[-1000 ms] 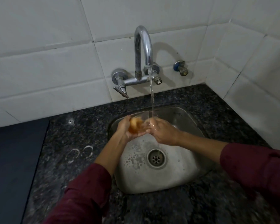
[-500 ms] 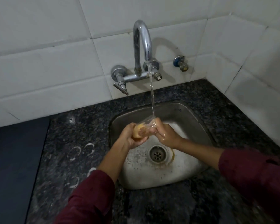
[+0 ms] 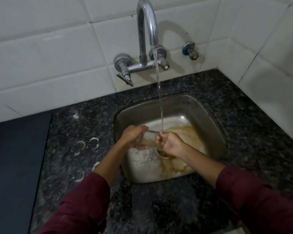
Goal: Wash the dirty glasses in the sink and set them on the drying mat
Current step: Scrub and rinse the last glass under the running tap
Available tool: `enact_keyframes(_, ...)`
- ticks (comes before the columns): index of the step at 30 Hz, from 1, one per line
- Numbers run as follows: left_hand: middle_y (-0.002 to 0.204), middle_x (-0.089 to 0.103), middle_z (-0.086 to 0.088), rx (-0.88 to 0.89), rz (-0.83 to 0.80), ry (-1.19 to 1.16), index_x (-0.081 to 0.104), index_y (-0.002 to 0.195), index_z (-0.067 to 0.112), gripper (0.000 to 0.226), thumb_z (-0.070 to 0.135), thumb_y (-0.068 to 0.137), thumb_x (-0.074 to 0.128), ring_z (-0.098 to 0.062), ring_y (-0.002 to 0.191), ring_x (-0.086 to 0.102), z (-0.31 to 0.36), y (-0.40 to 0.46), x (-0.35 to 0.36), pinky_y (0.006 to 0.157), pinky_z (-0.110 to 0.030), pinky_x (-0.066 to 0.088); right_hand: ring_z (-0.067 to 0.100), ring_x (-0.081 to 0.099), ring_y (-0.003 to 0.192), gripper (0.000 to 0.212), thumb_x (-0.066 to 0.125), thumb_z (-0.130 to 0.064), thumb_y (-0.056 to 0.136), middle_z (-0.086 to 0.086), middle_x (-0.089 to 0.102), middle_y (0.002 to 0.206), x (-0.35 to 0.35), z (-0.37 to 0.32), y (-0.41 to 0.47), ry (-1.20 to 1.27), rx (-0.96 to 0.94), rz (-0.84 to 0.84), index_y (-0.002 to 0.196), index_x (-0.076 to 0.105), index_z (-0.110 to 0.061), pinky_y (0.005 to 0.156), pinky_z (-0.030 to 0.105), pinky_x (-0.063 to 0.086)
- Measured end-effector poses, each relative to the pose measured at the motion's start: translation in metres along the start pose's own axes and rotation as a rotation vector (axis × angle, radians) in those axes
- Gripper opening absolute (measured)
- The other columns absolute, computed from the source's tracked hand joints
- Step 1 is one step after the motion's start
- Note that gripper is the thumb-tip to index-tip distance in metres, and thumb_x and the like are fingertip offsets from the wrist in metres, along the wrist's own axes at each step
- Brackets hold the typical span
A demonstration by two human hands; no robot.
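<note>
A clear glass (image 3: 150, 141) lies on its side between both hands, over the steel sink (image 3: 208, 119). My left hand (image 3: 134, 138) grips its base end and my right hand (image 3: 170, 143) holds its rim end. Water from the chrome tap (image 3: 146, 31) runs down onto the glass by my right fingers. Brown liquid is spread over the sink floor on the right and around the drain, which my right hand partly hides.
Dark speckled granite counter (image 3: 85, 125) surrounds the sink, with several white ring marks (image 3: 78, 147) left of it. A dark flat mat (image 3: 15, 157) lies at far left. White tiled walls stand behind and at right, with a small valve (image 3: 190, 51).
The orange-brown liquid that was in the glass has poured out and now stains the sink floor. The glass has tipped onto its side and dropped lower in the basin.
</note>
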State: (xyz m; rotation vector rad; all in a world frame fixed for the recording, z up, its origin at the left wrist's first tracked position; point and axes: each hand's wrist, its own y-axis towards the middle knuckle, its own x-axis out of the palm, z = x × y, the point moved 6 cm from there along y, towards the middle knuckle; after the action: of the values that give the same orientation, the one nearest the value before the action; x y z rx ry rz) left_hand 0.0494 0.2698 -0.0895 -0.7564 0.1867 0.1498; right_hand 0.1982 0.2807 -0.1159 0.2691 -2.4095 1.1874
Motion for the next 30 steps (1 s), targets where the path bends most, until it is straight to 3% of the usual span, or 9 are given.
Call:
enact_keyframes(4,0.097,0.060,-0.015,-0.001,0.023,0.009,0.066,0.095,0.003,0.032,0.032,0.081,0.068,-0.033,0.076,0.068,-0.002,-0.005,-0.009,0.058,-0.041,0.059,0.012,0.046,0.050,0.019,0.044,-0.016,0.098,-0.002,0.052,0.048,0.001,0.010,0.005,-0.042,0.027,0.028,0.082,0.054,-0.011,0.045,0.020,0.043)
enact_keyframes(10,0.085,0.056,-0.011,0.014,0.040,-0.033,0.064,0.094,0.002,0.028,0.028,0.084,0.067,-0.031,0.069,0.064,0.002,-0.014,-0.013,0.059,-0.043,0.060,0.011,0.052,0.062,0.025,0.048,-0.025,0.097,-0.004,0.059,0.066,0.000,0.008,0.001,-0.292,-0.069,0.047,0.075,0.060,-0.017,0.063,0.026,0.038)
enact_keyframes(13,0.089,0.057,-0.014,0.013,-0.030,-0.134,0.061,0.100,0.006,0.024,0.027,0.089,0.060,-0.029,0.055,0.062,0.001,-0.018,-0.010,0.044,-0.026,0.050,0.015,0.058,0.072,0.029,0.043,-0.019,0.099,0.002,0.063,0.073,0.000,-0.014,-0.010,-0.345,-0.250,0.079,0.078,0.062,-0.012,0.077,0.032,0.047)
enact_keyframes(15,0.093,0.058,-0.012,0.006,-0.092,-0.282,0.057,0.108,0.010,0.024,0.029,0.093,0.054,-0.030,0.056,0.061,-0.001,-0.018,-0.004,0.040,-0.020,0.044,0.017,0.061,0.077,0.029,0.043,-0.017,0.099,0.005,0.066,0.076,0.003,-0.035,-0.018,-0.434,-0.408,0.065,0.080,0.064,-0.012,0.087,0.035,0.048)
enact_keyframes(19,0.098,0.062,-0.012,-0.034,-0.246,-0.645,0.059,0.120,0.011,0.041,0.040,0.091,0.057,-0.025,0.062,0.059,0.003,-0.017,0.017,0.039,-0.022,0.050,0.003,0.066,0.076,0.027,0.046,-0.019,0.097,-0.006,0.070,0.075,0.016,-0.074,-0.042,-0.836,-0.848,0.049,0.080,0.065,-0.024,0.078,0.015,0.048)
enact_keyframes(21,0.097,0.064,-0.013,0.015,-0.249,-0.657,0.062,0.118,0.007,0.043,0.041,0.091,0.058,-0.020,0.055,0.059,0.015,-0.020,0.020,0.039,-0.021,0.049,0.002,0.067,0.078,0.026,0.047,-0.022,0.097,-0.008,0.071,0.075,0.019,-0.084,-0.050,-0.968,-0.984,0.030,0.080,0.067,-0.026,0.081,0.018,0.048)
enact_keyframes(24,0.094,0.066,-0.013,0.206,-0.123,-0.593,0.060,0.107,0.008,0.033,0.038,0.091,0.060,-0.020,0.057,0.062,0.026,-0.019,0.017,0.045,-0.025,0.048,0.006,0.070,0.075,0.036,0.047,-0.027,0.097,-0.007,0.072,0.068,0.019,-0.097,-0.046,-0.953,-0.942,0.047,0.067,0.066,-0.030,0.087,0.028,0.050)
enact_keyframes(28,0.106,0.062,-0.007,0.589,0.182,-0.370,0.049,0.108,0.015,0.036,0.032,0.084,0.069,-0.024,0.090,0.065,0.025,-0.024,0.011,0.069,-0.040,0.056,0.013,0.067,0.063,0.036,0.048,-0.025,0.097,0.000,0.069,0.061,0.042,-0.115,-0.040,-0.807,-0.753,0.017,0.066,0.066,-0.018,0.073,0.029,0.052)
enact_keyframes(30,0.104,0.062,-0.005,0.631,0.173,-0.366,0.048,0.107,0.016,0.043,0.033,0.078,0.075,-0.024,0.092,0.065,0.025,-0.025,0.009,0.069,-0.040,0.058,0.011,0.065,0.061,0.033,0.047,-0.020,0.097,0.004,0.068,0.063,0.052,-0.121,-0.040,-0.827,-0.692,0.003,0.070,0.066,-0.013,0.068,0.027,0.051)
